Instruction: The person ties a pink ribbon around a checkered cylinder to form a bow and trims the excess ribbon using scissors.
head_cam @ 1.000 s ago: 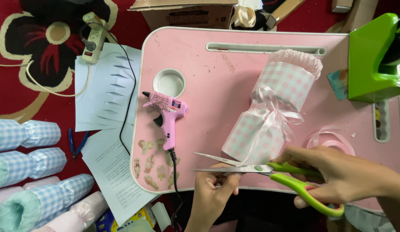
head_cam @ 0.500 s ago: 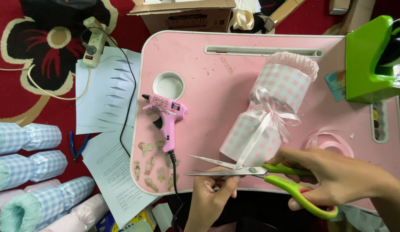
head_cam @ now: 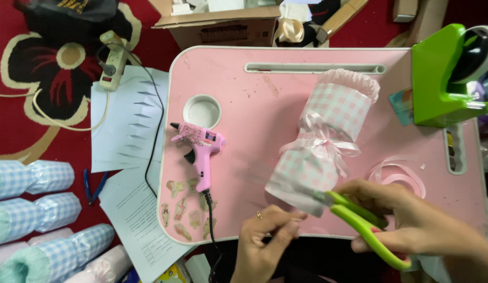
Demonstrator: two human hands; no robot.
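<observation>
Two hands work at the near end of the pink checked roll (head_cam: 328, 144) on the pink table (head_cam: 254, 105): the right hand (head_cam: 411, 225) grips green scissors (head_cam: 359, 222) there, the left hand (head_cam: 267, 238) pinches the wrapping's edge. Its ribbon bow is already tied; trimming looks unfinished.

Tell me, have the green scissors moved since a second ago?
Yes. The green scissors have swung right, away from the pink glue gun, blades now at the wrapped roll's lower end.
</observation>
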